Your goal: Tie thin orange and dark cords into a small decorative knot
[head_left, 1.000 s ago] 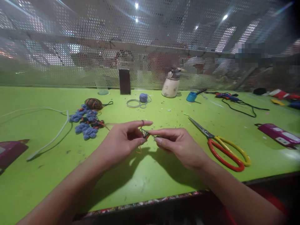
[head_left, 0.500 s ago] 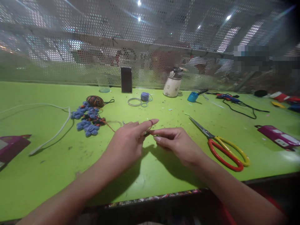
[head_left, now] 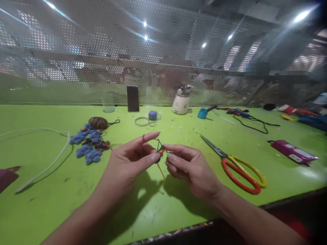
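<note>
Between thumb and fingers, my left hand (head_left: 133,158) pinches a small piece of crochet (head_left: 161,151) in dark, red and orange yarn. Yarn wraps my raised left index finger, and a dark strand stretches from near its tip to the piece. An orange tail of yarn (head_left: 160,170) hangs below. My right hand (head_left: 190,163) is closed at the right edge of the piece, its thumb and index finger pinching what seems to be a thin crochet hook, mostly hidden. To the left lie blue and dark-orange crocheted flowers (head_left: 89,153) beside a multicoloured yarn ball (head_left: 98,123).
Scissors (head_left: 223,154) with red and yellow handles lie right of my hands. Farther back stand a phone (head_left: 133,98), a blue yarn ball (head_left: 152,115), a bottle (head_left: 181,103) and a blue pot (head_left: 202,113). A white cable (head_left: 55,158) lies left, a purple power strip (head_left: 292,152) right.
My left hand has turned, so its thumb and the crochet piece now show. Its index finger has lifted, stretching the yarn. The view has tilted up and shifted slightly right.
</note>
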